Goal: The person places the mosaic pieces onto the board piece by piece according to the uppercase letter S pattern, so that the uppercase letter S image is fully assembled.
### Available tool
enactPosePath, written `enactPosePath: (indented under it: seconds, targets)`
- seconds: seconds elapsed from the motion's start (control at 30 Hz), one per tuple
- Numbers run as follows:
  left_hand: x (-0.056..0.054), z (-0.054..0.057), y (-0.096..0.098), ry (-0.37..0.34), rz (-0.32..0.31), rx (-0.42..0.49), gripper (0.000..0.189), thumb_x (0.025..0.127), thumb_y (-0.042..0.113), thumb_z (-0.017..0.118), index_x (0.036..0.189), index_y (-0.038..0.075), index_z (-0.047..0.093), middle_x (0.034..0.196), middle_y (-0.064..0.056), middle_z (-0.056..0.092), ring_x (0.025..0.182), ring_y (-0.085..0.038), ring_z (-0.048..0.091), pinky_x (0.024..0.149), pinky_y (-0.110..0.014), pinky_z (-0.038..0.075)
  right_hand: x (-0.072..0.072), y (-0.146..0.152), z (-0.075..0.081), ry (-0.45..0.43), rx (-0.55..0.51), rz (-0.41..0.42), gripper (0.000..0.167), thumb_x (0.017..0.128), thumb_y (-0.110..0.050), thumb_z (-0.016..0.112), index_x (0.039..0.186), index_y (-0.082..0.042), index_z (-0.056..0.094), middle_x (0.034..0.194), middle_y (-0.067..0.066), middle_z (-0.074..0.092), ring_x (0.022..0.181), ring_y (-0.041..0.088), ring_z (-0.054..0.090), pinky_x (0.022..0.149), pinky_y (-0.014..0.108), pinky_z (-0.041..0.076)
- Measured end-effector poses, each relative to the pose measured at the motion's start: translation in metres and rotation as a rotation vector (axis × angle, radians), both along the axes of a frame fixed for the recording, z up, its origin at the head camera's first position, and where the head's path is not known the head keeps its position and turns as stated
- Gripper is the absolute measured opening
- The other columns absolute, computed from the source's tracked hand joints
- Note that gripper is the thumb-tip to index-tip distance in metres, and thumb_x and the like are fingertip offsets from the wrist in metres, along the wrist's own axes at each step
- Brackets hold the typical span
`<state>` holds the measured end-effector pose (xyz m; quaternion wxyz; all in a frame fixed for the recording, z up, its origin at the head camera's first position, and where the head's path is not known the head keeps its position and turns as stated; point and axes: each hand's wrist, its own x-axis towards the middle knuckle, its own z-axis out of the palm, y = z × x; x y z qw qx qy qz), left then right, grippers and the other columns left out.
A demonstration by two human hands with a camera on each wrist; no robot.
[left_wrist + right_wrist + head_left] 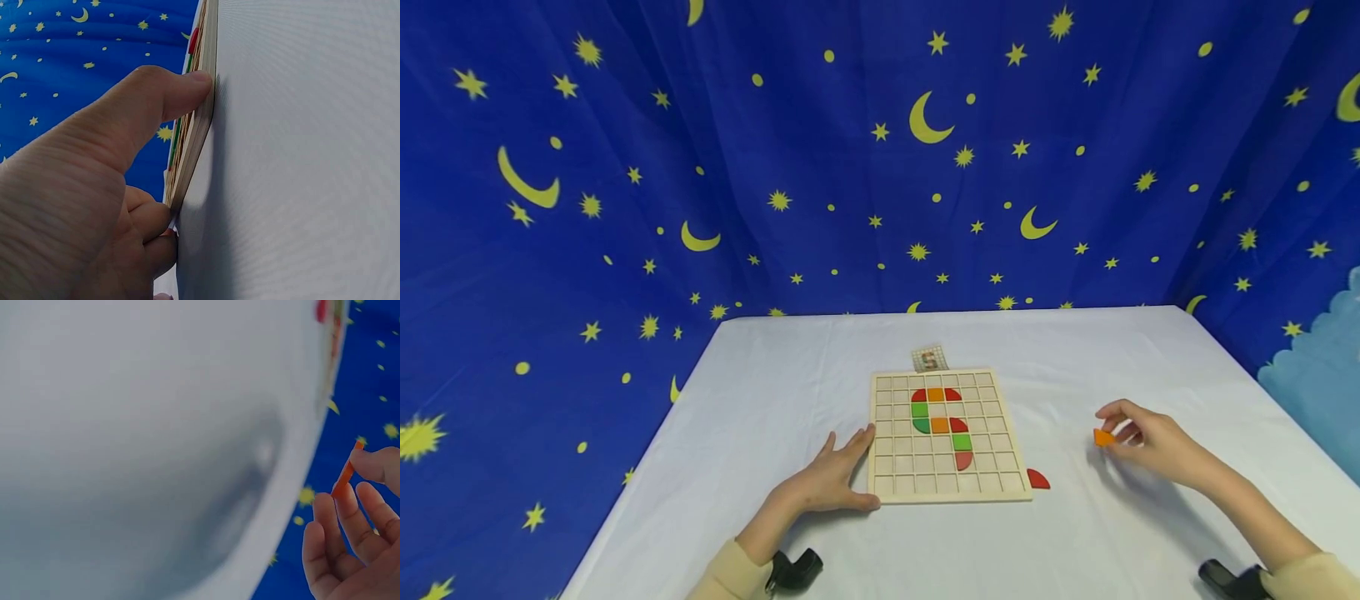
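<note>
A square wooden grid board [917,487] lies on the table. Red, orange and green pieces in its cells form an S-like curve. My left hand [831,481] rests at the board's left side, fingers spread, with thumb and fingertips touching its edge; the left wrist view shows the thumb [184,94] against the rim. To the right of the board, my right hand [1153,442] pinches an orange piece [1103,437] between thumb and fingers, above the cloth. In the right wrist view this orange piece [347,472] appears thin, seen edge-on.
A loose red quarter-round piece [1038,479] lies by the board's lower right corner. Behind the board is a small pattern card [929,358] printed with an S-like figure. White cloth [775,400] covers the table, and a blue star-patterned curtain [850,167] hangs around it.
</note>
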<state>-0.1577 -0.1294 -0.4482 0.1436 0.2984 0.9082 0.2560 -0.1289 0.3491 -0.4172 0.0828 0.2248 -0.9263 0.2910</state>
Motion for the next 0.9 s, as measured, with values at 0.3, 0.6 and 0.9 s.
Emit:
enactPosePath:
  seconds: [0.3,0.6,0.9]
  targets:
    - [0.000,-0.001,-0.001,0.006,-0.004,-0.002,0.110,0.072,0.049,0.076,0.149,-0.003,0.016,0.152,-0.020,0.021,0.139,-0.030,0.022,0.111,-0.054,-0.001,-0.005,-0.001,0.030,0.073,-0.023,-0.041,0.039,0.076,0.002,0.074,0.111,-0.005,0.057,0.095,0.003,0.062,0.076,0.001,0.059,0.065,0.017,0.051]
    - [0.000,-0.002,-0.001,-0.001,0.000,-0.005,0.109,0.073,0.050,0.075,0.149,-0.001,0.016,0.152,-0.019,0.021,0.139,-0.029,0.021,0.111,-0.054,-0.002,-0.013,-0.020,0.037,0.091,-0.065,-0.013,0.040,0.076,0.002,0.074,0.112,-0.005,0.057,0.095,0.003,0.063,0.075,0.004,0.060,0.066,0.016,0.050]
    - [0.000,-0.002,-0.001,0.009,-0.004,-0.011,0.109,0.074,0.050,0.075,0.149,-0.001,0.016,0.152,-0.020,0.022,0.139,-0.029,0.021,0.111,-0.054,-0.001,-0.028,-0.052,0.036,0.049,-0.111,0.024,0.040,0.077,0.000,0.075,0.113,-0.005,0.057,0.096,0.003,0.062,0.076,0.007,0.059,0.066,0.025,0.053]
